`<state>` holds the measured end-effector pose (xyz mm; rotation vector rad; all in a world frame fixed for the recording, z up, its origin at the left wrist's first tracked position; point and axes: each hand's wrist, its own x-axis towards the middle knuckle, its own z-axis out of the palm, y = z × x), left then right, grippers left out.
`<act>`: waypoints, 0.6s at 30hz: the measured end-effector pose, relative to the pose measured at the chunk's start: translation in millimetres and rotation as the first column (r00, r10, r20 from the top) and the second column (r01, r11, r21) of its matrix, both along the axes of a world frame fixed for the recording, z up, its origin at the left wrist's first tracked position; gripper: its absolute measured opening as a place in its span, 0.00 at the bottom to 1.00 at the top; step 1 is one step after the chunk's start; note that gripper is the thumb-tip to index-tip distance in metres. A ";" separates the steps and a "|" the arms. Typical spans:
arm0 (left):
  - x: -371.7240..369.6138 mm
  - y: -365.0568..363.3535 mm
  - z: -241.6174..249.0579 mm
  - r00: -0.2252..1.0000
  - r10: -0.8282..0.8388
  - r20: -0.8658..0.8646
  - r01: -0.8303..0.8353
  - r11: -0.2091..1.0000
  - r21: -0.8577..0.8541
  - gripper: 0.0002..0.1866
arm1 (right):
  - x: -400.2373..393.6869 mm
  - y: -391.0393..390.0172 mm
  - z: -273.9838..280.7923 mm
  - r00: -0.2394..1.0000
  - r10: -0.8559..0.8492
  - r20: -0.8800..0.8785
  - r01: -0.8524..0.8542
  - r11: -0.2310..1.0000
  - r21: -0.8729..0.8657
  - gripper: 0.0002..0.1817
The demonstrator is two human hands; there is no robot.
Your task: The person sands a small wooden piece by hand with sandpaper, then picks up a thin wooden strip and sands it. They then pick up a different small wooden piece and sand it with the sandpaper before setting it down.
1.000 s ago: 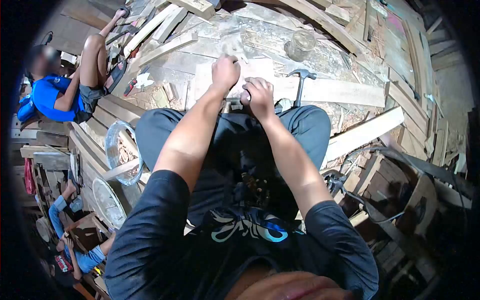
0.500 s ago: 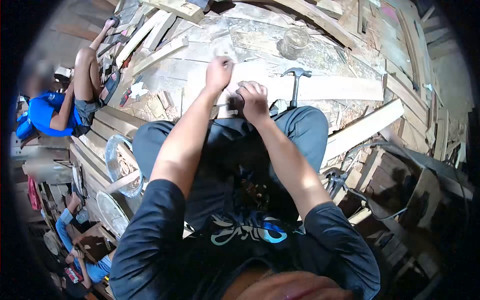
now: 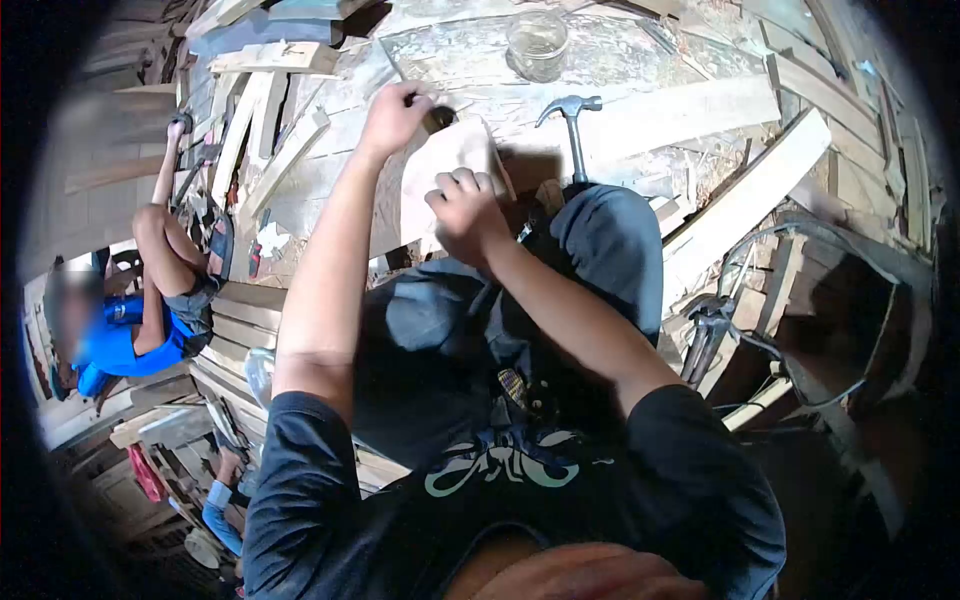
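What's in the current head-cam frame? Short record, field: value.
left hand: fingers curled beyond the pale board; grip unclear
right hand: fingers bent, over the near part of the pale board; contact unclear
tool: claw hammer, untouched, handle end by the right knee
container: clear, round, beyond the hammer
stock: long plank right of the hammer
co-worker: blue shirt, seated at far left
unclear: dark object beside the left hand

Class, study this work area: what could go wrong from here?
The steel claw hammer lies with its handle beside the dark-trousered right knee; shifting that leg might knock it. The pale, flat wooden board is close to the bare left hand and bare right hand; its edges could leave splinters.
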<state>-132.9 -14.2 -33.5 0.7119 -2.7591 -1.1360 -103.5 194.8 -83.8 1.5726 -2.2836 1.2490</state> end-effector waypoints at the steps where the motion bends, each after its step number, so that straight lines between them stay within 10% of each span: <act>1: -7.7 0.9 -3.2 0.996 -0.094 0.006 0.094 0.993 -0.076 0.11 | -1.9 3.0 8.2 0.999 0.027 0.033 -0.028 0.999 0.022 0.08; 6: -44.6 5.9 -29.0 0.871 -0.162 0.463 0.078 0.978 0.194 0.19 | -1.2 8.4 22.1 0.994 0.059 0.091 -0.081 0.965 0.249 0.09; 12: -34.9 1.3 -56.5 0.839 -0.248 0.484 0.025 0.907 0.421 0.18 | -0.5 4.3 22.3 0.997 0.028 0.073 -0.048 0.959 0.280 0.10; 18: -37.9 10.5 -51.9 0.682 -0.459 0.569 0.351 0.889 0.296 0.15 | 9.4 3.8 22.4 0.994 0.045 0.096 -0.071 0.958 0.279 0.12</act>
